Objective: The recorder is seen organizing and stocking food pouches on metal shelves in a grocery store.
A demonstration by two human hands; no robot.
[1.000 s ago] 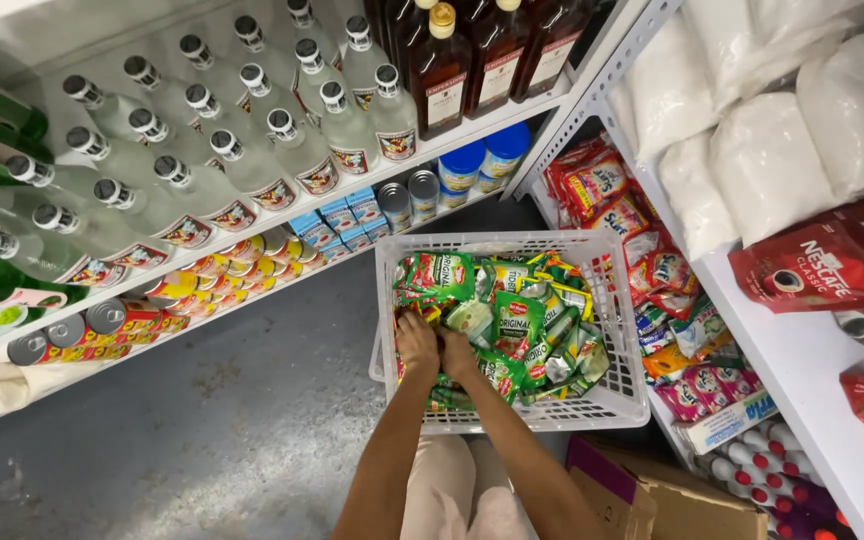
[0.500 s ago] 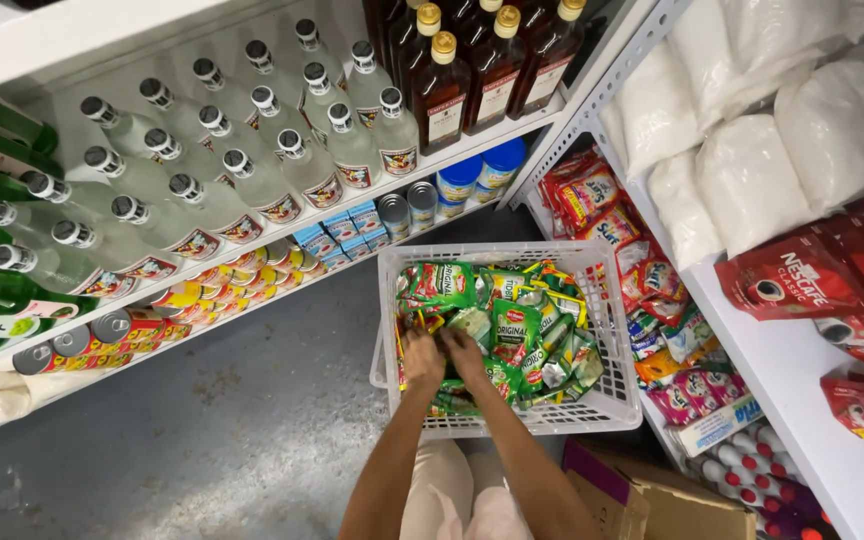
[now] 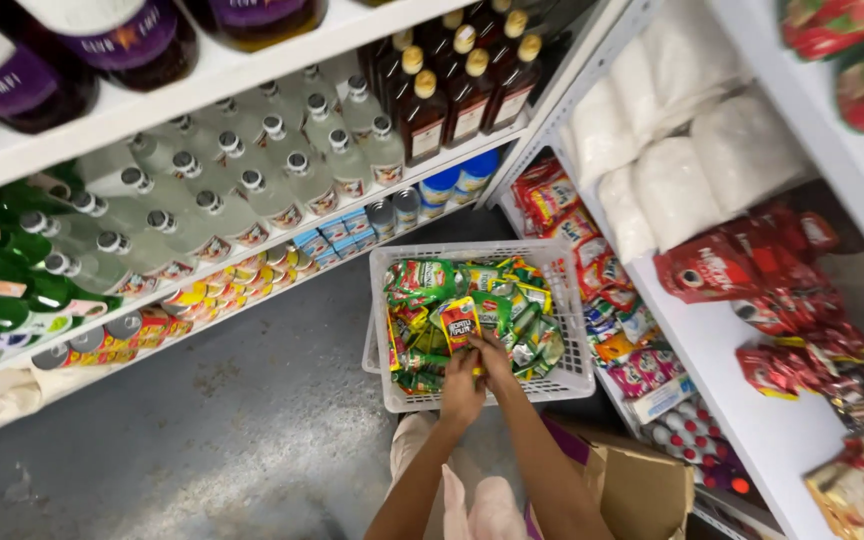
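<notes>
Head view, looking down: a grey concrete floor (image 3: 222, 430) runs between two white shelf units. On the left shelving (image 3: 202, 85) stand rows of clear bottles (image 3: 252, 180), green bottles (image 3: 12, 290) and, further back, dark amber bottles (image 3: 462, 95) with yellow caps; small tins and packets line its lowest level. On the right shelving (image 3: 752, 420) sit white bags (image 3: 692, 160) above and red pouches (image 3: 742, 270) below. A brown cardboard box (image 3: 642, 490) stands open at the bottom edge, just beside the person's legs.

On the floor between the units sits a white plastic basket (image 3: 572, 375), filled with green and red sachets (image 3: 422, 285). Both hands are down inside it, close together. The left hand (image 3: 462, 385) and the right hand (image 3: 497, 362) each have their fingers closed on one small red and yellow sachet (image 3: 460, 323), held upright just above the heap at the basket's near side.
</notes>
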